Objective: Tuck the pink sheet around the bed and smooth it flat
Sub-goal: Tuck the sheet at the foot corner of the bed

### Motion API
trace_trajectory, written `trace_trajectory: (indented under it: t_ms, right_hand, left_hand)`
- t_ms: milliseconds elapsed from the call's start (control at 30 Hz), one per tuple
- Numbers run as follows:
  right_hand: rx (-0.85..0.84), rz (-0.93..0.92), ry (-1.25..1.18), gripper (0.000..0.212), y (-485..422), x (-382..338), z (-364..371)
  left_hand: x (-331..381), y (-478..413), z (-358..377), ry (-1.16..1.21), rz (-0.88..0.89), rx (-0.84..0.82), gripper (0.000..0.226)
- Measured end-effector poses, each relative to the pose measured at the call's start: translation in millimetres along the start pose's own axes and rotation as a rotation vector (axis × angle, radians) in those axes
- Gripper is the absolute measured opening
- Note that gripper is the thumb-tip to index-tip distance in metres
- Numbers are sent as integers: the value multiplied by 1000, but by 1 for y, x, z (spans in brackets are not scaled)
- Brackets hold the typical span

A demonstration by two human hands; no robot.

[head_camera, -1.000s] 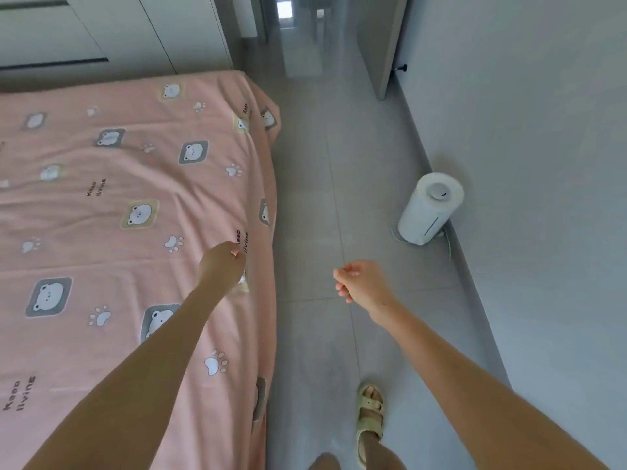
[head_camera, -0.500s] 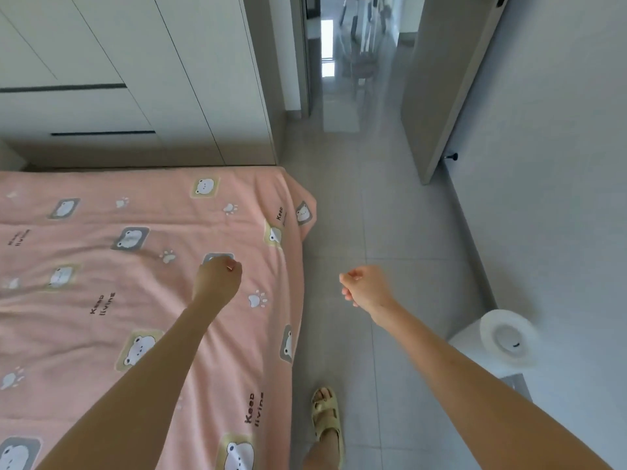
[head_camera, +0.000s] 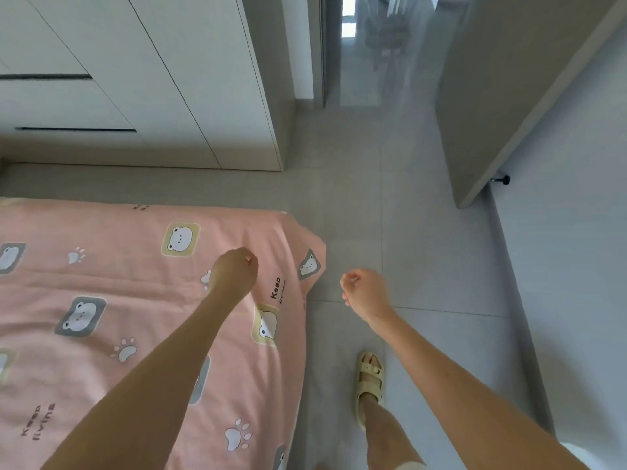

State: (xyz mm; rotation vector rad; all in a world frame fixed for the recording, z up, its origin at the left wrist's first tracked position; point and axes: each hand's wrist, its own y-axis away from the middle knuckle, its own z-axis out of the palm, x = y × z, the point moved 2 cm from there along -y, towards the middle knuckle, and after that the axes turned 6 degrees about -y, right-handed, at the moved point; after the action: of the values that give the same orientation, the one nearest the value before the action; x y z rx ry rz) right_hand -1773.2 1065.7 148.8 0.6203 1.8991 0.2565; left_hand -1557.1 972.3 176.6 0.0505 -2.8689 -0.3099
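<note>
Cropped left, bottom: pink bear-print fabric sheet [head_camera: 135,300]. Two fisted, empty: left hand [head_camera: 234,273], right hand [head_camera: 364,293]. One beige sandal [head_camera: 369,381].

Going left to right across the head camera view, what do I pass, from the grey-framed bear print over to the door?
Grey-framed bear print → left hand, fingers curled, over the bed → pink sheet's sticking-out corner → right hand, over the floor → door stop at the foot of the open door.
</note>
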Motion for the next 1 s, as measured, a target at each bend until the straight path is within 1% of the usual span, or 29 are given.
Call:
trace_trajectory:
  t_ms: [100, 167, 233, 300, 367, 433, 500, 567, 633, 700, 767, 800, 867, 900, 933, 1000]
  right_hand:
    - [-61, -32, 176, 25, -72, -16, 2]
    - [-89, -56, 289, 34, -117, -26, 8]
    - [-105, -67, 349, 43, -158, -37, 18]
    - [-153, -44, 376, 42, -196, -43, 33]
    - [-196, 13, 339, 36, -231, -41, 53]
    - [-204, 93, 272, 37, -263, -32, 75]
    - [-217, 216, 188, 40, -294, -22, 101]
    - [-211, 461, -34, 40, -324, -11, 124]
    - [-178, 740, -264, 45, -353, 2, 142]
    - [-218, 878, -316, 52, -376, 14, 157]
    - [-256, 992, -347, 57, -397, 24, 172]
    - [-268, 1040, -363, 55, -405, 27, 179]
    - [-300, 1112, -395, 37, -416, 33, 193]
    - [-323, 1136, -409, 28, -420, 34, 199]
    - [-337, 1143, -437, 24, -423, 36, 205]
    - [-319, 1136, -486, 23, -427, 38, 214]
  left_hand:
    - [5, -63, 8, 3, -24, -2, 25]
    - [2, -102, 15, 6, -45, 13, 23]
    - [-4, -136, 22, 6, -45, 15, 22]
    - [-12, -168, 31, -14, -33, 8, 22]
    - [-20, -202, 42, -46, -9, 12, 21]
    - [-27, -235, 56, -84, 32, -14, 21]
    - [-33, -269, 75, -113, 81, -57, 21]
    - [-38, -296, 95, -148, 137, -117, 23]
    - [-41, -320, 117, -185, 199, -186, 27]
    - [-42, -338, 136, -203, 244, -256, 31]
    - [-42, -352, 152, -194, 285, -306, 33]
    - [-41, -358, 158, -187, 301, -329, 37]
    - [-39, -367, 166, -182, 338, -370, 37]
    - [-37, -370, 168, -177, 370, -362, 34]
    - [-37, -371, 169, -172, 402, -347, 32]
    - [-37, -374, 169, -172, 444, -341, 28]
